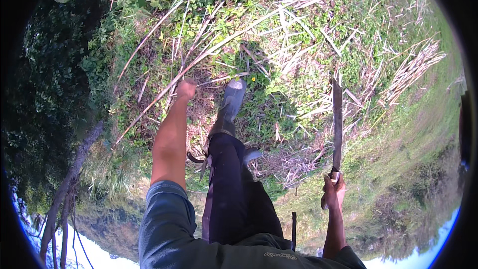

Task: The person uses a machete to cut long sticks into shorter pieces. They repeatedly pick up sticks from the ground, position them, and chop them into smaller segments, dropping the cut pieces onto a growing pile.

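My right hand [332, 192] is wrapped round the handle of a machete [337, 127], held out to the right with its long dark blade pointing away from me. My left arm reaches forward, and the left hand [186, 88] is closed in a fist at a long, pale dry stalk [219, 46]. That stalk runs slantwise from the near left to the far right; the fingers round it are small and partly hidden. Several thinner stalks [201, 32] lean just beyond the left hand.
My boot [233, 100] is on the weedy ground close to the left hand. A dark curved hook [195, 158] shows beside my leg. Cut stalks lie in a heap [413, 72] at the right. Dark trees and a leaning trunk [74, 169] stand on the left.
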Demonstrator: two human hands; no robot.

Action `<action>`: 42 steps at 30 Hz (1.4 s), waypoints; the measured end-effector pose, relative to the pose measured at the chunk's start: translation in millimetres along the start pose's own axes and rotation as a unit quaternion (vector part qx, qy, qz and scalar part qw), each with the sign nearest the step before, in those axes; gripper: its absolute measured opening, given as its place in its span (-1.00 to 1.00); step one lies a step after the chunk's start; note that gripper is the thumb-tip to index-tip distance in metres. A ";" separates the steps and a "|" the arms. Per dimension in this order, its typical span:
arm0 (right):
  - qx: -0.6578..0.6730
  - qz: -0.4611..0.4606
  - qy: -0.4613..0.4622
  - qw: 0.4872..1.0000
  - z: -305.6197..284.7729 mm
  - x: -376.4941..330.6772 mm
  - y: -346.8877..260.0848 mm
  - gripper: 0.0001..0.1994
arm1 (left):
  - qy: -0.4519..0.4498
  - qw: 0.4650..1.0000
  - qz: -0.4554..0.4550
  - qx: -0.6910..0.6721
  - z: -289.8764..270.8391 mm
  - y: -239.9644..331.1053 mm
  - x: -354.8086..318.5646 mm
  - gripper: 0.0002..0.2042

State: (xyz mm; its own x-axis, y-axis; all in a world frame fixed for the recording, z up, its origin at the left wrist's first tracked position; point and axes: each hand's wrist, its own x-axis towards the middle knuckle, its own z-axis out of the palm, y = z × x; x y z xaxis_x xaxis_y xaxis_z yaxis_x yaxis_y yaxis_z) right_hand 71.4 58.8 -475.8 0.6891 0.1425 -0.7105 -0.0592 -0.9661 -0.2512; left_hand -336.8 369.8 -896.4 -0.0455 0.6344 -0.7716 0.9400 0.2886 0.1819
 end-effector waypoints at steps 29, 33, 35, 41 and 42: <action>0.338 -0.115 0.023 0.934 -76.8 -141.8 41.8 -0.88 | 0.247 0.900 0.358 0.013 -231.0 74.1 -472.1 -0.84; 0.440 -0.218 0.037 0.870 -117.8 -129.2 34.6 -0.82 | 0.315 0.830 0.454 0.072 -270.5 58.4 -575.8 -0.86; 0.466 -0.243 0.069 0.848 -150.3 -126.6 22.9 -0.66 | 0.350 0.786 0.505 0.071 -273.6 69.2 -634.1 -0.86; 0.700 -0.282 0.123 0.644 -260.2 -127.4 19.3 -0.69 | 0.355 0.714 0.602 0.037 -210.3 89.0 -741.0 -0.91; 0.726 -0.283 0.131 0.613 -282.8 -129.4 27.4 -0.72 | 0.349 0.706 0.615 0.032 -197.5 92.2 -750.5 -0.89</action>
State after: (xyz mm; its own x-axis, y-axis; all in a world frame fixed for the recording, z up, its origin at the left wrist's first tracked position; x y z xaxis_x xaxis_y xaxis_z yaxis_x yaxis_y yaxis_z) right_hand 184.8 -47.0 -204.8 0.9769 0.1439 -0.1579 -0.2072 0.4583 -0.8643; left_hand -282.7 61.9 -180.1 0.6843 0.5824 0.4387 0.4264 -0.8077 0.4071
